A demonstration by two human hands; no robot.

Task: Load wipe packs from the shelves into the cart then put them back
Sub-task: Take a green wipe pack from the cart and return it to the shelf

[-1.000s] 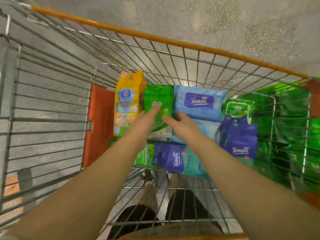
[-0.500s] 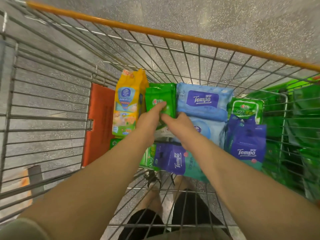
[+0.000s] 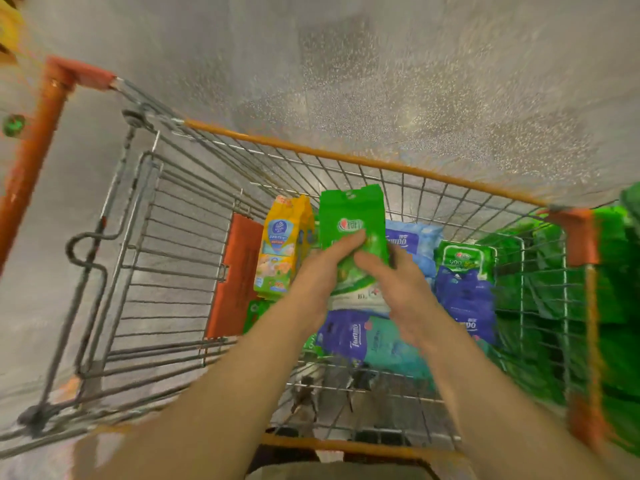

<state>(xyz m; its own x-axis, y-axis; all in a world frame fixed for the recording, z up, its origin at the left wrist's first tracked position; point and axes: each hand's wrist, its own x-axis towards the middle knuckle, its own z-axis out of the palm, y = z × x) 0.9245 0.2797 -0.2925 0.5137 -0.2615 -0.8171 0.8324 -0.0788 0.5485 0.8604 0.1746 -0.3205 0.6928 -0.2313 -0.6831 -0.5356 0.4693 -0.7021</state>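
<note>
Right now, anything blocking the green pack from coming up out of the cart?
Nothing visible. Both hands, left and right, grip the green pack, whose top end overlaps the cart's far wall in the image. No other pack lies on it: the yellow pack is at its left, the blue pack at its right. The cart is open-topped.

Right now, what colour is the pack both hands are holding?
Bright green, whitish toward its lower end: the wipe pack held by the left hand and right hand, seen in the head view.
</note>
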